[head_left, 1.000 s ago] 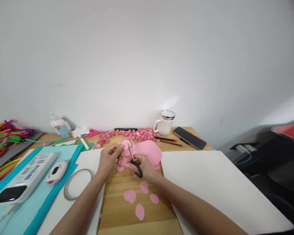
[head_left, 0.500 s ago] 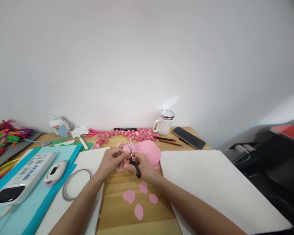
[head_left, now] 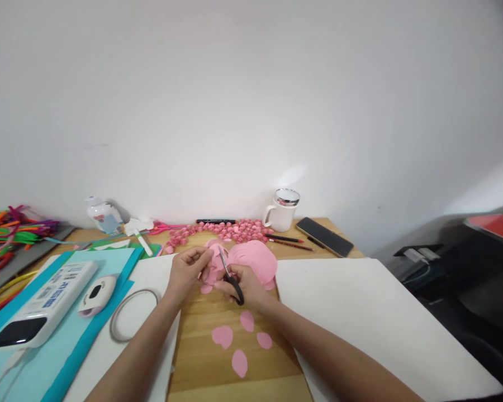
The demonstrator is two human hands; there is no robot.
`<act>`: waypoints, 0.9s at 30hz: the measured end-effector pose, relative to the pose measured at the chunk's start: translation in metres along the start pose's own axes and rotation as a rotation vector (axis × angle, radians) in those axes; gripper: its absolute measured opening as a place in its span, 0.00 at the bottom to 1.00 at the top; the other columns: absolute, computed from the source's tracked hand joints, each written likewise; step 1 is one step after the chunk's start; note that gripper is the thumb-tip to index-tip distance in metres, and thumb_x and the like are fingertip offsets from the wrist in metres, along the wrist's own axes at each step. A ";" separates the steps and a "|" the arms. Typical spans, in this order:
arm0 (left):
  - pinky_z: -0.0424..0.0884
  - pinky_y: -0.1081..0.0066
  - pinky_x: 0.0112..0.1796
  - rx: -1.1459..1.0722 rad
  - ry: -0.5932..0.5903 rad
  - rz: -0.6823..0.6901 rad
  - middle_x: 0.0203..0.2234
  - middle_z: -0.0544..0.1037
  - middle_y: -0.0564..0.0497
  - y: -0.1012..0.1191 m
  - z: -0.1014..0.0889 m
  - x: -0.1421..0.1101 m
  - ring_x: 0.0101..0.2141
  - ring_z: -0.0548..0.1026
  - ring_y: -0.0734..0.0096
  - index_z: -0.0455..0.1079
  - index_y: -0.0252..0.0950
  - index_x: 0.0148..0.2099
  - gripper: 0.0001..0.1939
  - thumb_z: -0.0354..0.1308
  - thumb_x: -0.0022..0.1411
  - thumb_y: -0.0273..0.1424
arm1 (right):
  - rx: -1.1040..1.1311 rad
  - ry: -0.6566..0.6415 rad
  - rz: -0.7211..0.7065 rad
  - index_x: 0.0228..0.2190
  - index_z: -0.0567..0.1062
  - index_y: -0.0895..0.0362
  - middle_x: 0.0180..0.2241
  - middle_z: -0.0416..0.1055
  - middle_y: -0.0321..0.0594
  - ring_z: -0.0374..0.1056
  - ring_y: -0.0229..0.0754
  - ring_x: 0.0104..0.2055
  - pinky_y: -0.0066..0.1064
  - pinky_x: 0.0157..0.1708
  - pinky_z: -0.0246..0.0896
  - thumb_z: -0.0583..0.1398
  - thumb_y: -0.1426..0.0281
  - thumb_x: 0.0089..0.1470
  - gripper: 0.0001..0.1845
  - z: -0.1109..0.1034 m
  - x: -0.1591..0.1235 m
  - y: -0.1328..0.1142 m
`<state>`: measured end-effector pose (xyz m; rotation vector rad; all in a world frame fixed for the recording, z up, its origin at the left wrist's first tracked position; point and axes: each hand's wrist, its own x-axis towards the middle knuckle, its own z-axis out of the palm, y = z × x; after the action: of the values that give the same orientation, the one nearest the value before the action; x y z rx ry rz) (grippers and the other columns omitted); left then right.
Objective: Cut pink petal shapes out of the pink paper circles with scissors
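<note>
My right hand [head_left: 245, 285] grips a pair of scissors [head_left: 235, 288] by the black handles, the metal blades pointing up and away from me. Just left of the blades, my left hand [head_left: 190, 271] is closed in a pinch, with pink paper [head_left: 216, 265] showing at its fingertips. How much of that paper is held and how much lies behind is hard to make out. A stack of round pink paper pieces [head_left: 254, 259] lies beyond my right hand. Nearer to me, several cut pink petals, one of them a petal [head_left: 240, 363], lie flat on the wooden table [head_left: 205, 385].
Pink rolled paper bits [head_left: 247, 229] are heaped at the back beside a white mug [head_left: 281, 211], pencils [head_left: 291, 244] and a phone [head_left: 324, 237]. White sheets [head_left: 360, 318] flank the wood. On the left are a tape roll [head_left: 114, 324], a white device [head_left: 44, 304] and pipe cleaners [head_left: 17, 229].
My left hand has drawn back slightly to the left, away from the scissors blades. The scissors stay in my right hand, almost in place. The whole view has shifted a little.
</note>
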<state>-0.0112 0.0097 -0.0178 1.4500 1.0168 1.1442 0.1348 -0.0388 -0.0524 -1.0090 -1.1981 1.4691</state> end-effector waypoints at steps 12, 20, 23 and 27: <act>0.52 0.80 0.14 -0.004 0.011 -0.011 0.08 0.62 0.60 0.001 0.004 -0.001 0.10 0.57 0.83 0.68 0.34 0.26 0.12 0.60 0.53 0.38 | -0.011 -0.001 -0.007 0.26 0.72 0.59 0.13 0.63 0.27 0.56 0.30 0.13 0.22 0.13 0.49 0.69 0.55 0.34 0.23 0.000 0.002 0.000; 0.53 0.79 0.14 0.104 -0.016 0.019 0.09 0.62 0.59 0.009 0.000 0.000 0.12 0.57 0.82 0.67 0.34 0.22 0.15 0.61 0.50 0.40 | -0.036 -0.017 0.030 0.29 0.72 0.60 0.16 0.64 0.28 0.60 0.31 0.15 0.22 0.15 0.52 0.70 0.57 0.32 0.25 -0.001 0.000 -0.001; 0.54 0.79 0.14 0.102 -0.016 0.005 0.09 0.62 0.59 0.011 0.002 -0.001 0.12 0.58 0.82 0.66 0.35 0.21 0.15 0.61 0.50 0.40 | -0.061 -0.003 0.046 0.27 0.72 0.60 0.14 0.64 0.28 0.58 0.31 0.14 0.22 0.14 0.50 0.70 0.56 0.33 0.24 -0.001 0.000 -0.003; 0.52 0.79 0.14 0.045 0.029 -0.011 0.08 0.61 0.61 0.008 0.003 -0.002 0.11 0.56 0.82 0.65 0.35 0.22 0.14 0.60 0.51 0.40 | -0.083 -0.007 0.051 0.25 0.73 0.60 0.13 0.63 0.28 0.56 0.30 0.14 0.21 0.14 0.48 0.70 0.56 0.32 0.23 -0.002 0.002 -0.003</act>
<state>-0.0084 0.0058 -0.0107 1.4657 1.0756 1.1436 0.1366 -0.0365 -0.0495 -1.0985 -1.2557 1.4734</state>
